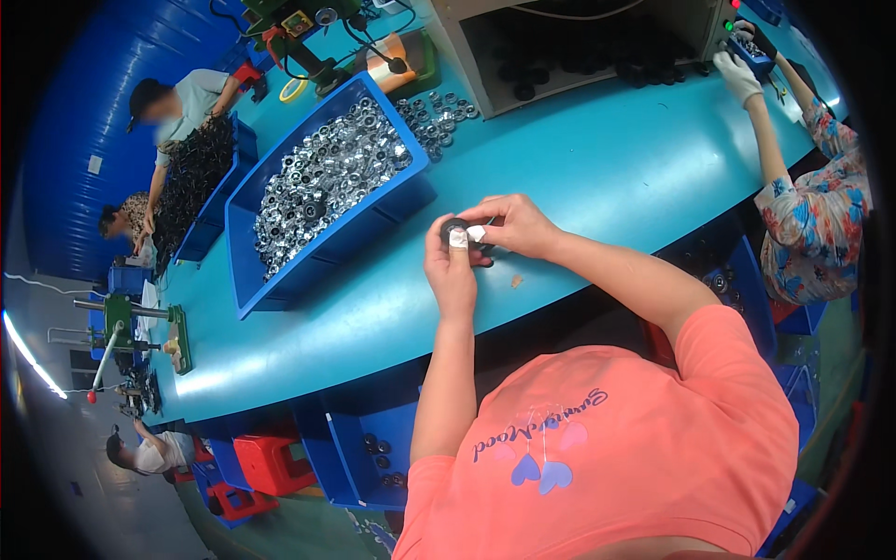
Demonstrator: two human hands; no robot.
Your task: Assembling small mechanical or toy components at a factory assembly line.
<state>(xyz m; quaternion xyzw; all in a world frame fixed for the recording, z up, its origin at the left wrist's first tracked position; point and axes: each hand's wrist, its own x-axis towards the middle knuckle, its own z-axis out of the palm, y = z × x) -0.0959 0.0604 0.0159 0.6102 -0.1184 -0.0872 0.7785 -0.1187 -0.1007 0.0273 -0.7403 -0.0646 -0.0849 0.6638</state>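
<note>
A small black round part, like a little wheel, is pinched between both hands above the near side of the teal table. My left hand holds it from the left, fingers curled round it and a white-wrapped thumb on top. My right hand closes on its right side, with white wrapping on the thumb there too. A bit of another dark piece shows below the right fingertips; its kind is hidden. Beyond my hands, to the left, a blue bin holds a heap of shiny metal round parts.
Loose metal parts lie beside the bin on the teal table. A grey open-fronted box with black parts stands behind. Green hand presses are at left. Co-workers sit left and right, one with a white-gloved hand. Below are blue crates.
</note>
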